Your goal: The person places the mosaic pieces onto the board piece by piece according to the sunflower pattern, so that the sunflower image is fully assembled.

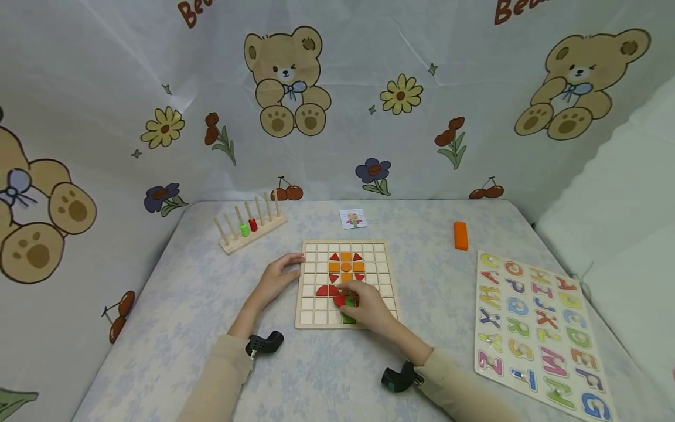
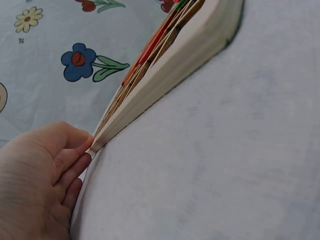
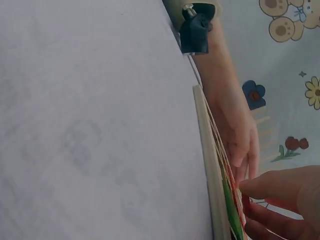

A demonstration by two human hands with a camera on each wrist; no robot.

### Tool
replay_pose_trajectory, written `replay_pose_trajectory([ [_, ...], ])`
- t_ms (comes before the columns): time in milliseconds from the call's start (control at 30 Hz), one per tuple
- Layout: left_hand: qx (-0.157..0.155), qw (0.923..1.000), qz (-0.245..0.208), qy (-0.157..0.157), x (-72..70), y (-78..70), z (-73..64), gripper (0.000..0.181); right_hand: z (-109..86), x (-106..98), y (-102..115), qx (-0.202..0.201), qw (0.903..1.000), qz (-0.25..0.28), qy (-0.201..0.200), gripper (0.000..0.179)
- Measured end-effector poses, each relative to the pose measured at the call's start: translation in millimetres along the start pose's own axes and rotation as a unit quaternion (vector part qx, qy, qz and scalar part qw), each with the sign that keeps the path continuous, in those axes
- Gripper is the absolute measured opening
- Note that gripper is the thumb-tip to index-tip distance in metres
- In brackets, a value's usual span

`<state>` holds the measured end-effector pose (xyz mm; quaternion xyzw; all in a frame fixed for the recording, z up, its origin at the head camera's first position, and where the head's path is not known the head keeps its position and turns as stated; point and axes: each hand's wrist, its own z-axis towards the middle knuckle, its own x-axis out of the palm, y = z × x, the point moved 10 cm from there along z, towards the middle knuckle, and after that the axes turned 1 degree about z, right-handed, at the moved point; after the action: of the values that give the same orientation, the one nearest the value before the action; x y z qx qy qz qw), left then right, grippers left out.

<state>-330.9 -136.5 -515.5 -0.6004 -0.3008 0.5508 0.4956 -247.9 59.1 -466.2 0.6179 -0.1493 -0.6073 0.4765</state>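
Note:
A square wooden grid board (image 1: pixel 311 308) lies in the middle of the table with flat coloured pieces in its cells. My left hand (image 1: pixel 275 278) touches the board's left edge with its fingertips and thumb; the left wrist view shows that hand (image 2: pixel 42 170) at the board's side (image 2: pixel 165 92). Over the lower part of the board, my right hand (image 1: pixel 373 308) pinches a red piece (image 1: pixel 338 300), partly hidden by the fingers. Green pieces (image 1: pixel 348 319) lie under and beside this hand. Above them sit red half-round pieces (image 1: pixel 324 291) and a flower-like pattern of orange squares (image 1: pixel 334 267) and red triangles (image 1: pixel 334 257).
A small picture card (image 1: pixel 353 219) lies behind the board. To the back left stands a wooden peg rack (image 1: pixel 255 233) with green and red beads. An orange block (image 1: pixel 461 235) and a letter puzzle board (image 1: pixel 527 328) are on the right. A bear-print cloth (image 1: pixel 348 146) hangs behind.

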Motion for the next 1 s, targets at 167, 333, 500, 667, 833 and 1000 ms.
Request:
replay_pose_trajectory([
  [167, 0.003, 1.0, 0.001, 0.001, 0.5, 0.1, 1.1, 0.045, 5.2, 11, 2, -0.005, 0.9991, -0.043, 0.0, 0.037],
  [333, -0.002, 1.0, 0.0, -0.002, 0.5, -0.3, 0.7, 0.045, 5.7, 11, 3, -0.014, 0.9987, -0.049, -0.004, 0.034],
  [500, -0.011, 0.9999, -0.003, 0.007, 1.3, -10.8, -2.4, 0.047, 7.0, 12, 3, -0.01, 0.9989, -0.044, -0.011, 0.031],
  [667, -0.014, 0.9999, 0.004, 0.007, 1.1, -10.6, -2.3, 0.047, 10.2, 15, 5, -0.012, 0.9979, -0.063, -0.001, 0.03],
  [833, -0.01, 0.9999, -0.007, 0.002, 1.4, 1.0, 1.2, 0.047, 9.0, 14, 5, -0.005, 0.998, -0.062, -0.004, 0.03],
  [1000, -0.006, 1.0, -0.005, -0.001, 0.1, 4.1, 1.9, 0.045, 7.3, 11, 3, -0.006, 0.9992, -0.038, -0.003, 0.031],
])
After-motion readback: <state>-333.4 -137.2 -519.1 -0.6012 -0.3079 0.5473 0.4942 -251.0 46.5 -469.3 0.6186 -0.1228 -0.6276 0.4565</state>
